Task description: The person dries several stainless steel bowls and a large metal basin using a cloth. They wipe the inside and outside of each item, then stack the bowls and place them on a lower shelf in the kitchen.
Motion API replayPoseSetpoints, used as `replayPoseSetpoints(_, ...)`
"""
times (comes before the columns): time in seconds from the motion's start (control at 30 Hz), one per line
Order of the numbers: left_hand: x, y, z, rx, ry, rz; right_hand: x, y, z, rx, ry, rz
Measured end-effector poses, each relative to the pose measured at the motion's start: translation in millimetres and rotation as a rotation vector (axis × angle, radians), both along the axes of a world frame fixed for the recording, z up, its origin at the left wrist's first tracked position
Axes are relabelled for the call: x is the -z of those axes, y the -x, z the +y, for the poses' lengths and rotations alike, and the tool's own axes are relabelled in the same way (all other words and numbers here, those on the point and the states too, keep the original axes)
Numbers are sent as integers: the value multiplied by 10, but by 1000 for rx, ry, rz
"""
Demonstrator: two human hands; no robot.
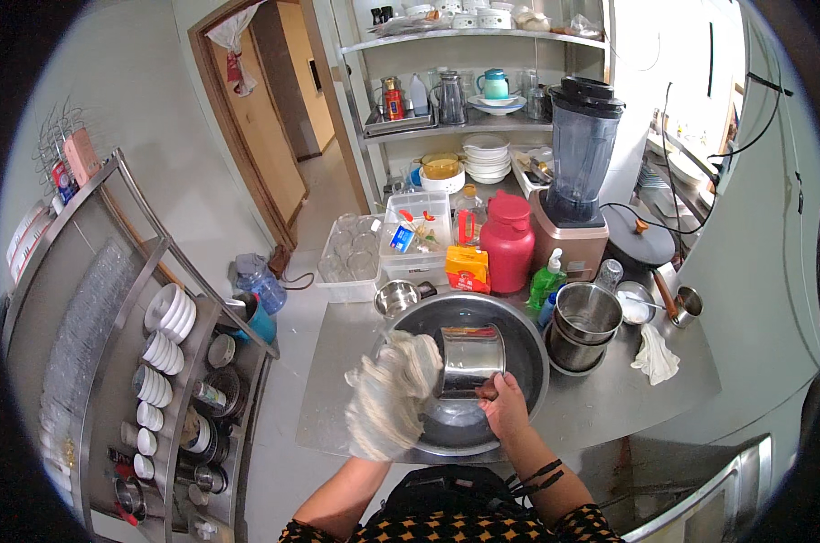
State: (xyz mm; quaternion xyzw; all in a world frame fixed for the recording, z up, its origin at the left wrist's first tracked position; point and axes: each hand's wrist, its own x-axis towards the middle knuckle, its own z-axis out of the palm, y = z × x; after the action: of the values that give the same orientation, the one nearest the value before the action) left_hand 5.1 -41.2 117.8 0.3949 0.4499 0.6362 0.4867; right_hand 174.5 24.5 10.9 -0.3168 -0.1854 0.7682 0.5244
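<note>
In my right hand (504, 406) is the handle of a shiny stainless steel pot (473, 356), lying on its side over a wide metal basin (536, 339). A cream-and-grey striped cloth (391, 397) covers my left hand, whose fingers are hidden under it; only the wrist and forearm show. The cloth meets the pot's left end. Below the pot, the bottom of the basin looks wet and shiny.
Left of the basin's far rim stands a small steel pan (397, 298). Stacked steel pots (588, 312), a green pump bottle (547, 279), a red thermos jug (507, 241) and a blender (579, 156) crowd the right and back. A metal rack (199, 326) with bowls stands left.
</note>
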Motion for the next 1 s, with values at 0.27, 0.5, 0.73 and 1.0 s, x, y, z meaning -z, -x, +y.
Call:
replayPoseSetpoints(0.27, -26, 50, -76, -189, 64, -310, -359, -51, -52, 33, 25, 30)
replayPoseSetpoints(0.5, 196, -83, -20, -230, -236, 1143, -668, 97, -163, -59, -99, -177)
replayPoseSetpoints(0.73, 991, -134, 154, 184, 1, -259, -781, 388, -350, -11, -388, -211)
replayPoseSetpoints(1.0, -112, -91, 179, -51, -226, 1336, -1064, 333, -531, -19, -430, -548)
